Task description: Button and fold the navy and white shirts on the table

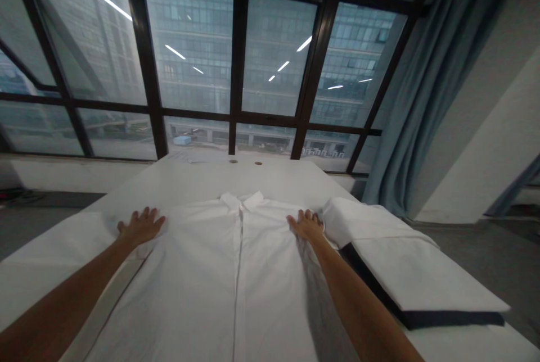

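A white shirt [198, 272] lies spread on the white table, its collar toward the window and its front placket running down the middle. My left hand [141, 227] rests palm down at the shirt's left shoulder, fingers spread. On the opposite shoulder, my right hand [306, 225] lies with its fingers apart on the cloth. White fabric bunches just beyond the right fingertips, beside a folded stack. Both forearms cross over the sides of the shirt and hide parts of its edges.
To the right sits a stack of folded white cloth [422, 272] with a dark layer beneath. The table [278, 173] reaches to the window, with two round holes near its far edge. A blue curtain [413, 114] hangs at the right beside a pale pillar.
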